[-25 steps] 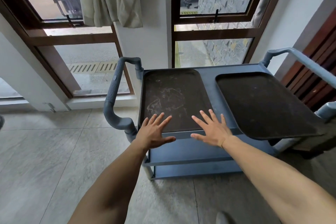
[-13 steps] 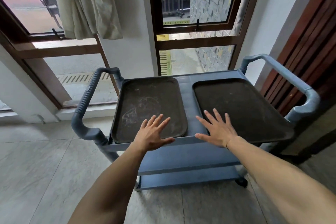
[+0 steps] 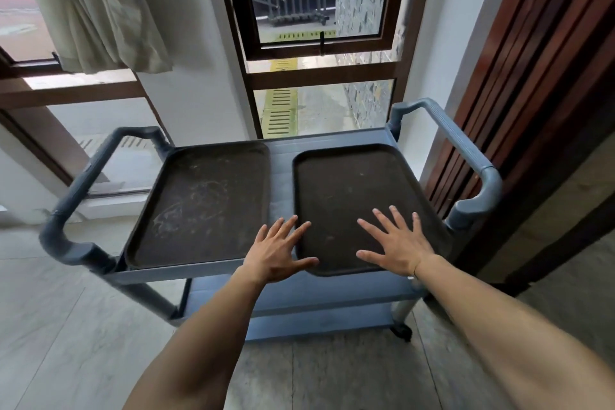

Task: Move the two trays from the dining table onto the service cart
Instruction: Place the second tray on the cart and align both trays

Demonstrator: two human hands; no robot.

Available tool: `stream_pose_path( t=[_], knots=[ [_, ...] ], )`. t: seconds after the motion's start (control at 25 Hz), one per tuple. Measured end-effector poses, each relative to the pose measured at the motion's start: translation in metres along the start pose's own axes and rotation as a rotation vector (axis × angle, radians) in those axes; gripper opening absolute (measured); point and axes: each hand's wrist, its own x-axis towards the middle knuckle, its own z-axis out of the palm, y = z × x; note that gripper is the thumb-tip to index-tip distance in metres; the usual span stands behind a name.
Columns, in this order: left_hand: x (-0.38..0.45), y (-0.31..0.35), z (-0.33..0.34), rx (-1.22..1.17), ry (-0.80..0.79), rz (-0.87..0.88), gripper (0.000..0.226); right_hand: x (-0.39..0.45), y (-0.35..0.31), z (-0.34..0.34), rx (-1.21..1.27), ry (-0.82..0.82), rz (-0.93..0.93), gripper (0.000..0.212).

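Two dark brown trays lie side by side on the top shelf of a grey-blue service cart (image 3: 281, 150). The left tray (image 3: 199, 206) is scuffed with pale marks. The right tray (image 3: 346, 190) has its near edge slightly over the cart's front rim. My left hand (image 3: 278, 251) hovers with spread fingers over the gap between the trays, at the right tray's near-left corner. My right hand (image 3: 397, 245) is spread flat over the near part of the right tray. Neither hand holds anything.
The cart has a handle on the left (image 3: 80, 196) and on the right (image 3: 466, 163), and lower shelves (image 3: 319, 289). Windows and a white wall stand behind it, a cloth (image 3: 90, 10) hangs at upper left, and dark wooden slats (image 3: 532, 76) rise on the right. Tiled floor lies all around.
My view and both hands have shifted right, from the left tray's near edge to the right tray. The right tray now lies squarely on the cart beside the left one.
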Motion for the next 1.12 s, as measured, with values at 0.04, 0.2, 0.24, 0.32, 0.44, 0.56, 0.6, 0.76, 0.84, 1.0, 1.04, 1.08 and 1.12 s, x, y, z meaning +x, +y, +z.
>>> stream_pose_path(
  t=[0.04,0.2,0.24,0.32,0.44,0.56,0.6,0.76,0.84,1.0,1.04,1.08,1.12],
  knots=[
    [0.003,0.009,0.002,-0.004,-0.015,-0.001,0.091,-0.002,0.011,0.004,0.011,-0.01,0.002,0.084],
    [0.01,0.033,0.012,0.002,-0.073,0.003,0.092,-0.008,0.039,0.025,0.033,-0.087,-0.019,0.092],
    [0.013,0.038,0.015,0.003,-0.081,0.004,0.093,-0.008,0.042,0.029,0.032,-0.099,-0.029,0.094],
    [0.018,0.046,0.02,0.002,-0.095,0.011,0.097,-0.005,0.046,0.035,0.024,-0.121,-0.049,0.098],
    [0.022,0.051,0.026,0.005,-0.12,0.015,0.101,0.002,0.047,0.04,0.01,-0.153,-0.083,0.097],
    [0.024,0.05,0.034,0.007,-0.155,0.008,0.103,0.005,0.05,0.043,-0.002,-0.167,-0.104,0.098],
    [0.024,0.05,0.036,0.018,-0.158,0.011,0.102,0.006,0.051,0.044,-0.006,-0.173,-0.101,0.097],
    [0.031,0.052,0.042,0.082,-0.138,0.033,0.097,0.01,0.054,0.047,0.009,-0.19,-0.085,0.086],
    [0.036,0.055,0.044,0.086,-0.145,0.032,0.096,0.012,0.055,0.049,0.039,-0.197,-0.074,0.083],
    [0.044,0.062,0.044,0.097,-0.18,0.017,0.093,0.017,0.054,0.049,0.069,-0.217,-0.076,0.083],
    [0.046,0.063,0.042,0.106,-0.188,0.015,0.092,0.018,0.055,0.047,0.071,-0.228,-0.078,0.083],
    [0.048,0.064,0.039,0.117,-0.2,0.014,0.091,0.02,0.055,0.045,0.072,-0.238,-0.083,0.083],
    [0.05,0.064,0.036,0.131,-0.215,0.018,0.09,0.021,0.055,0.043,0.072,-0.243,-0.087,0.082]
  ],
)
